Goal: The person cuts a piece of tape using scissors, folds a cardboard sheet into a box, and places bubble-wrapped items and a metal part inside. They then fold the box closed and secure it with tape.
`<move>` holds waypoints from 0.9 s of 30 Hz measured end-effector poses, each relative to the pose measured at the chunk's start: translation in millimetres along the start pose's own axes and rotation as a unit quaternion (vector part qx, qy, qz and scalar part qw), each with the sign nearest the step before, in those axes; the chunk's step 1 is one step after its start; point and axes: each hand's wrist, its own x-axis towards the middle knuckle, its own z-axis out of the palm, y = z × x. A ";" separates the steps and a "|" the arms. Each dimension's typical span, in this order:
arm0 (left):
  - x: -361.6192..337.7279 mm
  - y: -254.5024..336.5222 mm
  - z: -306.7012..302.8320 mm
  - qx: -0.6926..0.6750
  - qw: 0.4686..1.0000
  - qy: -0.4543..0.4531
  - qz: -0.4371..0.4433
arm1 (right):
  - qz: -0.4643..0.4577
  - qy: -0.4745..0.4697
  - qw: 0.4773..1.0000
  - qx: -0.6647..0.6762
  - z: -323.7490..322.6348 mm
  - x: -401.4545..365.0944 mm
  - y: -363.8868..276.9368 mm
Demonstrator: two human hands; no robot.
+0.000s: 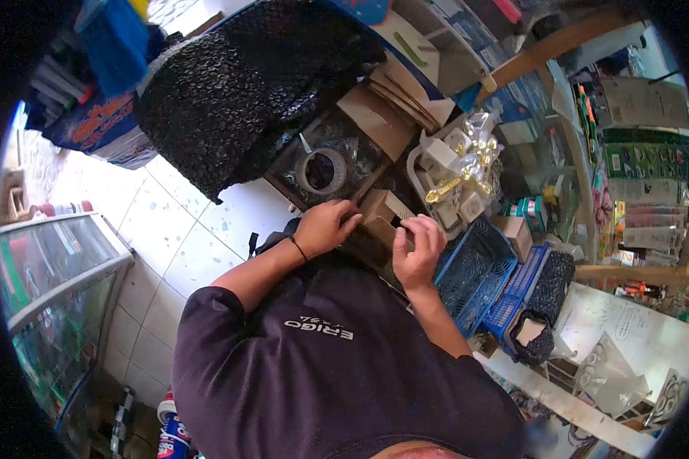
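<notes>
A small brown cardboard box (380,219) sits in front of my body, with a pale, toothed-looking edge and a dark opening on its right side. My left hand (328,227), with a dark band at the wrist, has its fingers bent against the box's left side. On the other side, my right hand (419,246) is curled, its fingertips at the box's edge by the dark opening. Anything small inside these fingers is hidden. Just beyond my left hand, a roll of tape (321,171) lies on clear plastic in a dark tray (285,170).
Black bubble wrap (260,84) hangs over the far left. Cardboard sheets (394,99) stand behind the tray. White and gold fittings (459,172) lie beyond my right hand, with a blue basket (476,269) nearer. A glass case (65,260) stands at left.
</notes>
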 end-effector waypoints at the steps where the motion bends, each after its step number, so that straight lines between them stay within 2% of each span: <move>1: -3.0 -1.2 -3.2 0.020 1.000 -0.011 -0.015 | -0.020 -0.013 1.000 0.017 3.1 4.6 -8.2; 6: -22.0 -11.5 -15.0 0.059 0.997 -0.040 -0.020 | -0.128 -0.100 0.982 0.097 33.9 35.7 -47.6; 9: -27.8 -9.0 -39.3 0.123 0.987 -0.096 -0.034 | -0.154 -0.150 0.975 0.053 59.4 54.3 -64.0; 11: -31.1 -0.1 -64.3 0.137 0.980 -0.135 -0.057 | -0.134 -0.241 0.961 -0.012 76.5 67.8 -66.2; 15: -47.9 13.3 -104.5 0.119 0.987 -0.018 -0.103 | -0.127 -0.342 0.925 -0.103 99.7 80.6 -67.9; 19: -54.7 5.2 -105.3 0.100 0.988 0.047 -0.104 | -0.188 -0.346 0.914 -0.095 126.5 77.5 -50.1; 22: -54.1 -0.4 -94.6 0.062 0.990 0.106 -0.071 | -0.161 -0.327 0.931 -0.010 132.4 76.2 -40.0; 27: -47.3 21.3 -93.4 0.044 0.980 0.196 0.011 | -0.045 -0.358 0.922 0.141 94.6 90.4 -47.5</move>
